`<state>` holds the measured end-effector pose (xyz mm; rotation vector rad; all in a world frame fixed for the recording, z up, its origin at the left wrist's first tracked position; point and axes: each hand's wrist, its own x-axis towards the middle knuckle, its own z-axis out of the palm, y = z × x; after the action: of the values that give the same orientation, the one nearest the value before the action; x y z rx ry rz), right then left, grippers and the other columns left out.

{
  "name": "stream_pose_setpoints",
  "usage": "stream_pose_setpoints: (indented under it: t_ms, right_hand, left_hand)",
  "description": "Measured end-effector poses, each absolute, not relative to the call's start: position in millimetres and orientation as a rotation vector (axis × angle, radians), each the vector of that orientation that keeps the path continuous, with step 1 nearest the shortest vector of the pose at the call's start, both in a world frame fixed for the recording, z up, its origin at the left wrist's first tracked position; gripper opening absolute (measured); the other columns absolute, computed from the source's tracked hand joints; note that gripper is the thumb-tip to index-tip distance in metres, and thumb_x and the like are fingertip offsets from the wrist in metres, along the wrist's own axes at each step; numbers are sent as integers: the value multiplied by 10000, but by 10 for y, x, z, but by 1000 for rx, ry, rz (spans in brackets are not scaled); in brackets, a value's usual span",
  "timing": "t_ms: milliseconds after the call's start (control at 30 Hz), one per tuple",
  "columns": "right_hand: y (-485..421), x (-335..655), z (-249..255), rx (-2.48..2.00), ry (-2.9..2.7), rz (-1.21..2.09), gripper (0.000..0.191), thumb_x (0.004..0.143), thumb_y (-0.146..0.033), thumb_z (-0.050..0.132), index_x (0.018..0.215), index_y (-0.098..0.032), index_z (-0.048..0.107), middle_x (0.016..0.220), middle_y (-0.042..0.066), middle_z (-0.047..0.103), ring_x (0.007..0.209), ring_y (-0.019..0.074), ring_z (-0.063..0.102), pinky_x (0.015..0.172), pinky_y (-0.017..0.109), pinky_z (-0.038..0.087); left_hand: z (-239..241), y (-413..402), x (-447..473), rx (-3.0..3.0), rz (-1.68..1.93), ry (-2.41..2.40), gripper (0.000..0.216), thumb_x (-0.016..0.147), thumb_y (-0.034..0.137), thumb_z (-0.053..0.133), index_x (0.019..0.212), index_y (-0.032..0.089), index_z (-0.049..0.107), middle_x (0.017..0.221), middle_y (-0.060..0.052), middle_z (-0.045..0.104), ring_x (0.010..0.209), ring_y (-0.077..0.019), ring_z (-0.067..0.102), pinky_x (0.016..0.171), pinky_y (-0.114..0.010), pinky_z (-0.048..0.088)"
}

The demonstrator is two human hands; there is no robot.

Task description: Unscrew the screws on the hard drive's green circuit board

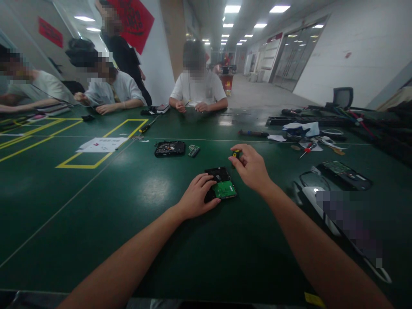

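A hard drive (226, 189) with a green circuit board and a black casing lies on the green table in front of me. My left hand (198, 195) grips it from the left side, fingers over the casing and thumb along the near edge. Just above and to the right, my right hand (252, 167) pinches a yellow-and-black screwdriver handle (236, 153) between thumb and fingers. Its tip I cannot make out. Farther back lie another black drive (170, 148) and a small loose circuit board (193, 150).
A drive with an exposed board (346, 174) lies at the right, near a white device with cables (317, 204). A red screwdriver (309, 149) and papers are behind. A paper sheet (102, 145) lies left. Co-workers sit across the table (96, 240).
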<state>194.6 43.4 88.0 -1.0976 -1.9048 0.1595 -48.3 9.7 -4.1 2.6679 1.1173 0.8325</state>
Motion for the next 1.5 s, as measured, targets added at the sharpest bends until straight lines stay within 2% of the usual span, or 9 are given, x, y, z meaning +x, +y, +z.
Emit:
stream_pose_setpoints:
  t_ms: [100,233,433,633,833,1100,1267,1367,1500]
  right_hand:
    - [434,1945,851,-1143,-1837,253,302,955,-310,655,1229,-239,547,1111,88,686,725,186,623,681,354,495]
    - [406,1947,845,-1177,-1839,257,258,957,-316,635,1184,-226,549,1007,75,680,698,180,607,667,352,493]
    - [387,1946,887,-1146,-1845,51,201,942,-260,616,1135,-211,599,1098,99,624,738,177,598,731,382,506]
    - [374,1932,928,-1132,-1913,94,262,945,-192,573,1205,-215,600,1069,92,662,751,197,600,747,394,503]
    - [378,1924,920,-1121,-1888,134,204,953,-304,635,1140,-225,608,1129,96,638,768,187,599,693,353,495]
    - [391,1934,908,-1169,-1894,272,258,973,-277,580,1228,-237,584,962,67,695,754,211,637,679,353,487]
    - [373,1929,902,-1151,-1872,179,212,969,-352,616,1149,-240,626,1090,96,667,791,210,635,681,356,502]
    - [386,1946,908,-1137,-1868,147,167,969,-331,622,1114,-251,646,1122,95,670,815,217,645,696,370,511]
    - [406,1969,882,-1143,-1867,238,220,986,-297,581,1199,-252,620,1128,98,707,809,227,668,699,386,519]
  left_hand:
    - [-43,99,-483,2657,838,1115,596,892,498,714,1394,216,563,1436,-138,574,1419,-360,448,1197,-606,404]
    - [-54,109,-485,2650,838,1113,600,885,489,724,1398,225,560,1442,-134,572,1423,-361,444,1197,-612,401]
    - [-60,115,-489,2652,837,1113,605,887,501,714,1397,216,561,1441,-135,571,1423,-354,443,1200,-598,399]
    - [-53,107,-484,2659,824,1126,588,894,502,706,1390,219,564,1440,-138,571,1422,-357,443,1197,-606,400]
    - [-22,88,-477,2652,821,1130,593,888,489,717,1390,212,565,1436,-141,576,1419,-354,450,1203,-594,399]
    - [-42,105,-481,2650,825,1126,595,892,498,709,1392,209,564,1442,-142,572,1424,-355,444,1201,-595,400]
    - [-50,111,-482,2645,818,1121,600,883,494,721,1400,236,558,1445,-138,571,1424,-368,447,1193,-628,396]
    - [-54,112,-483,2646,814,1123,602,886,500,718,1400,227,560,1446,-138,570,1424,-362,446,1201,-620,393]
    - [-63,117,-485,2643,817,1124,601,886,496,719,1400,230,561,1452,-132,564,1428,-358,440,1195,-614,402]
